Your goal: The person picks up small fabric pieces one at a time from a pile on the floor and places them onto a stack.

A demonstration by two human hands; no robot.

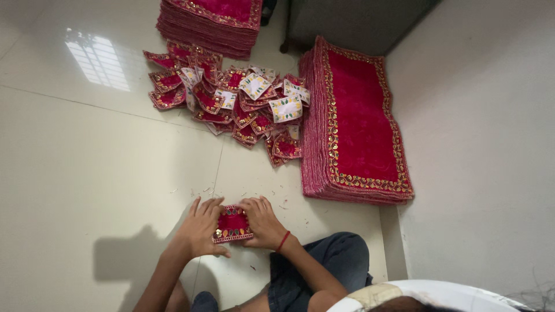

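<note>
At the very bottom edge, closest to the lens, a white curved rim [439, 290] and a bent knee in dark blue trousers [332, 260] fill the corner, with the person's forearms reaching out from there over the pale tiled floor [87, 173].

The left hand [199, 228] and right hand [263, 222] meet on a small red cloth piece [232, 222] edged with gold trim and studded decoration. Both hands are closed on it: the left pinches its left side with the fingers laid over the top edge and the thumb tucked under the near edge, and the right does the same on the right side. The piece lies flat or nearly flat at floor level; whether it rests on the tile or is lifted just off it cannot be told. A red thread band [283, 241] circles the right wrist.

Just beyond the fingers, small scraps [205, 189] dot the tile. Farther out from the hands, a loose heap of similar small red pieces [231, 101] spreads over the floor, some turned to show white patterned backs. To the right of the heap and beyond the right hand, a tall stack of long red cloths with gold borders [361, 121] lies against the wall [480, 144]. A second such stack [211, 23] lies farthest away, past the heap.
</note>
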